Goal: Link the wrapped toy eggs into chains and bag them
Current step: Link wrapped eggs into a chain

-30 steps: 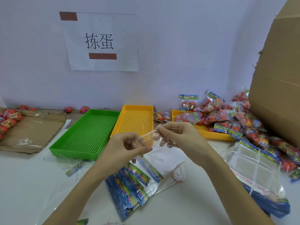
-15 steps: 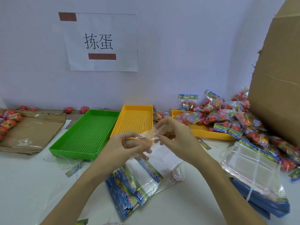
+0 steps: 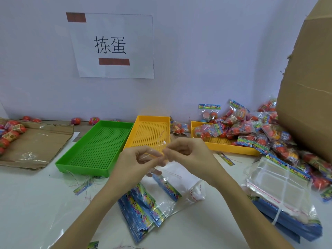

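My left hand [image 3: 133, 162] and my right hand [image 3: 190, 155] meet in front of the yellow tray [image 3: 150, 132]. Between their fingertips both pinch a small clear plastic strip [image 3: 158, 151]. Below the hands lies a fan of empty clear bags with blue printed headers [image 3: 143, 209]. Bagged red toy eggs [image 3: 251, 130] pile up at the right, over a second yellow tray [image 3: 221, 143]. Loose wrapped eggs [image 3: 10, 133] lie at the far left on cardboard.
A green perforated tray [image 3: 97, 148] stands left of the yellow one. A flattened cardboard sheet [image 3: 36, 146] lies at the left. A large cardboard box [image 3: 309, 87] stands at the right. A bundle of clear bags [image 3: 280, 191] sits at the lower right.
Both hands have drawn closer together and dropped slightly, and the clear plastic between them has been gathered into a small strip at the fingertips.
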The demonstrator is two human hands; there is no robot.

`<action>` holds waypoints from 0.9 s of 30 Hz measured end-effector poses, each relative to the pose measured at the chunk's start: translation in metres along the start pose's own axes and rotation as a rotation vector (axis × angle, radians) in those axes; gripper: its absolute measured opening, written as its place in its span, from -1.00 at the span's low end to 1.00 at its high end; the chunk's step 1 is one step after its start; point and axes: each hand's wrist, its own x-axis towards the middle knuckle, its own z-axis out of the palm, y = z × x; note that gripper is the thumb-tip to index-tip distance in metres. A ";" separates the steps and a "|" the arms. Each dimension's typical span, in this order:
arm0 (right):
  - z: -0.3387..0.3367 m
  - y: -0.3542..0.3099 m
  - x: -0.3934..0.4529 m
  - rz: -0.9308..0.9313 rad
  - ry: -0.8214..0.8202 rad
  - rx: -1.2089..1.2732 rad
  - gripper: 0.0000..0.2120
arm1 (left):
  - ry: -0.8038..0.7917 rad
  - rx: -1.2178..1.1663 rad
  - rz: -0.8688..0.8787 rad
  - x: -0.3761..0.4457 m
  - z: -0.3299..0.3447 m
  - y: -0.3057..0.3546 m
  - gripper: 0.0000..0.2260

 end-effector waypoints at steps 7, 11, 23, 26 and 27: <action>0.001 -0.004 -0.003 0.144 -0.148 0.167 -0.86 | -0.128 -0.049 0.038 0.000 -0.001 0.001 -0.76; -0.002 -0.005 -0.005 0.212 -0.252 0.169 -0.77 | -0.094 0.037 0.116 -0.001 -0.003 0.000 -0.76; -0.003 -0.011 -0.007 0.223 -0.331 0.112 -0.41 | -0.257 0.034 0.065 -0.001 0.004 0.000 -0.69; 0.000 -0.014 -0.005 0.135 -0.178 0.137 -0.54 | -0.186 -0.100 -0.004 0.000 0.002 0.001 -0.78; 0.002 -0.013 -0.005 0.082 -0.088 0.097 -0.59 | -0.142 -0.145 -0.038 0.001 0.001 0.000 -0.80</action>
